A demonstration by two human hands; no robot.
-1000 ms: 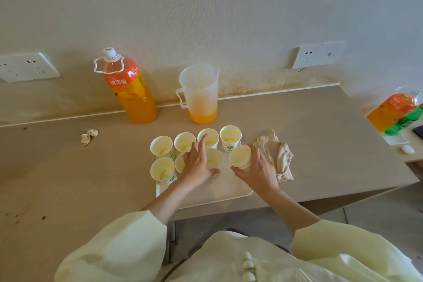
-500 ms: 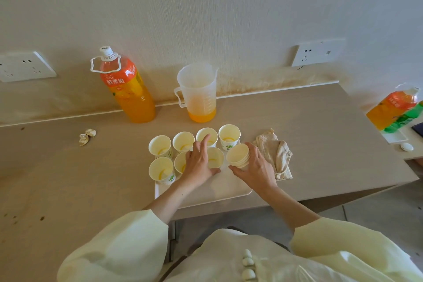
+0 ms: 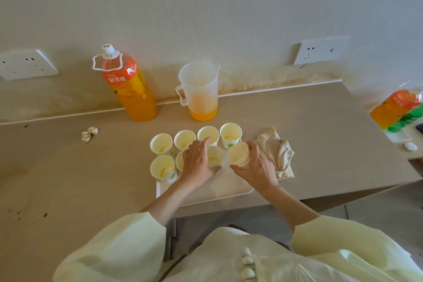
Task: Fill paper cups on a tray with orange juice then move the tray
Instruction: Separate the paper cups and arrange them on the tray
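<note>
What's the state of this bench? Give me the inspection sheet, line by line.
Surface: beige table, dark spots at left end.
Job's things: seven paper cups on white tray, a little juice in most; jug holds a little juice; juice bottle capped.
Clutter: cloth beside tray; crumpled paper.
Grips: left hand rests across cups, fingers extended; right hand holds tilted stack of cups.
Cables: nothing seen.
Surroundings: two wall sockets; more bottles at right.

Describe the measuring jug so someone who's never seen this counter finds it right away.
On the beige counter, look along the wall behind the white tray of paper cups. The jug is the clear, open-topped one with a handle and little juice, right of the capped, orange-labelled bottle.
</note>
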